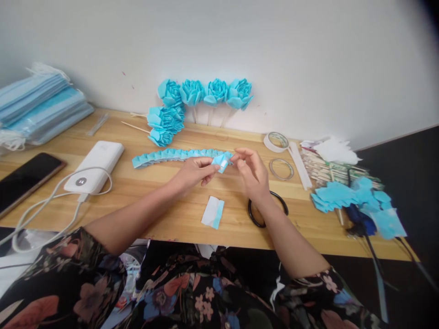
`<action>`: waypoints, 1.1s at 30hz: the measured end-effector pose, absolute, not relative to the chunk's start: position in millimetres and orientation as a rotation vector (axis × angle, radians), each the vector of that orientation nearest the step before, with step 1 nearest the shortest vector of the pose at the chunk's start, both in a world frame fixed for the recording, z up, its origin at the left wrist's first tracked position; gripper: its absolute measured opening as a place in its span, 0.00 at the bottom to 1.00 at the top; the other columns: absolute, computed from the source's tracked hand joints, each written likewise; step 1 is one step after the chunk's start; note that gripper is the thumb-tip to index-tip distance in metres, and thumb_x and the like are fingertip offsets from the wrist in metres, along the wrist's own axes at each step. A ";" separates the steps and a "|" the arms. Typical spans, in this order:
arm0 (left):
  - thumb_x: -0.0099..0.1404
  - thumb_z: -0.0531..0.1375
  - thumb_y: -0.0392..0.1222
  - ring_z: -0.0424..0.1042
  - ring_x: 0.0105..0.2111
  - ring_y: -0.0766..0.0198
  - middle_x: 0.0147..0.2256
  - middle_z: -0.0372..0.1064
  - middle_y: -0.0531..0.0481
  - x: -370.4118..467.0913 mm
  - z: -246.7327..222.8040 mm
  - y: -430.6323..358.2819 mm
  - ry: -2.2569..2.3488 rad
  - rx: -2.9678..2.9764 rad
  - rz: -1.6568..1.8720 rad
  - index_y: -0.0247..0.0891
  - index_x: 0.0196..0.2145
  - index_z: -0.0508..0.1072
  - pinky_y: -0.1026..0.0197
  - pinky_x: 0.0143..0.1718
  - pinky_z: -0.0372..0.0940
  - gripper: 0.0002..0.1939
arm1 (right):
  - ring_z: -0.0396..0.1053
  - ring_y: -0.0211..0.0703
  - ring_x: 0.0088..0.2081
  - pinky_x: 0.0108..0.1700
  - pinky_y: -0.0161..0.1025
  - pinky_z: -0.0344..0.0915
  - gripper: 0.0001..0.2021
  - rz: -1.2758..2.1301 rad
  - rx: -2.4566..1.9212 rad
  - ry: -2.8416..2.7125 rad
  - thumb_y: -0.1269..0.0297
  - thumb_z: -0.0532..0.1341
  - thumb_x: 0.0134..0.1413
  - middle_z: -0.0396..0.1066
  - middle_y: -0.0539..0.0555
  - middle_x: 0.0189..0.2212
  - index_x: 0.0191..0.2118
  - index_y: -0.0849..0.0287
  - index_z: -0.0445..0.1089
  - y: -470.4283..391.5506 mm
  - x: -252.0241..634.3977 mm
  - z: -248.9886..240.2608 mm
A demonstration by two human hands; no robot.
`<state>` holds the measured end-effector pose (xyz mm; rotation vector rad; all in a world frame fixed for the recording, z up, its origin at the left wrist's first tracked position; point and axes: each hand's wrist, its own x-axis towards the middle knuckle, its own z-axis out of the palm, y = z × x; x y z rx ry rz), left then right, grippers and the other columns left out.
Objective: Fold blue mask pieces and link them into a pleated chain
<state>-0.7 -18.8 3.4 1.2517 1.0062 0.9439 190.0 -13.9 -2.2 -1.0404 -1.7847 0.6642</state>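
Observation:
My left hand [196, 172] pinches a small folded blue piece [221, 161] of thin cloth-like material with a white patch on its face. My right hand [253, 171] is closed at the right edge of the same piece, thumb and forefinger pressed together there. Just behind my hands lies a long row of folded blue pieces [164, 156], its right end partly hidden by them. A flat white-and-blue piece [213, 212] rests on the table nearer to me. Under my right forearm is a black ring [278, 201], partly covered.
Several blue flowers [216, 92] on sticks stand against the wall. On the left are masks [37, 107], a phone [29, 178] and a white power bank [96, 167] with a cable. Tape rolls [276, 142], wooden sticks [317, 167] and blue cut pieces [334, 196] lie right.

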 end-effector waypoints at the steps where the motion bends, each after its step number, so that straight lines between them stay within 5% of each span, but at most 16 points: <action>1: 0.59 0.63 0.49 0.58 0.18 0.72 0.17 0.60 0.57 -0.6 3.5 -19.0 1.005 1.268 0.939 0.37 0.22 0.67 0.67 0.20 0.55 0.16 | 0.72 0.43 0.41 0.46 0.44 0.70 0.15 0.791 -1.033 -1.740 0.57 0.54 0.65 0.73 0.54 0.40 0.54 0.53 0.64 -12.4 189.7 -4.4; 8: 0.59 0.63 0.48 0.59 0.18 0.73 0.18 0.60 0.57 1.8 1.1 -20.3 0.982 1.355 0.913 0.37 0.23 0.65 0.68 0.21 0.56 0.15 | 0.69 0.39 0.36 0.42 0.41 0.69 0.22 1.067 -0.939 -1.723 0.61 0.62 0.56 0.68 0.49 0.34 0.56 0.53 0.63 -7.8 185.9 -15.2; 16: 0.59 0.63 0.50 0.57 0.19 0.71 0.19 0.59 0.59 -1.5 8.7 -19.0 1.084 1.383 0.903 0.37 0.35 0.72 0.66 0.21 0.53 0.14 | 0.69 0.40 0.36 0.42 0.41 0.69 0.24 1.092 -0.930 -1.672 0.60 0.62 0.55 0.68 0.50 0.33 0.58 0.55 0.63 -5.0 189.4 -14.8; 33: 0.55 0.65 0.47 0.58 0.22 0.72 0.20 0.60 0.59 0.2 5.1 -18.6 1.095 1.358 0.944 0.36 0.29 0.69 0.65 0.26 0.53 0.12 | 0.70 0.42 0.39 0.44 0.43 0.68 0.25 1.264 -0.943 -1.595 0.59 0.65 0.53 0.72 0.51 0.37 0.58 0.53 0.66 -5.7 188.3 -15.0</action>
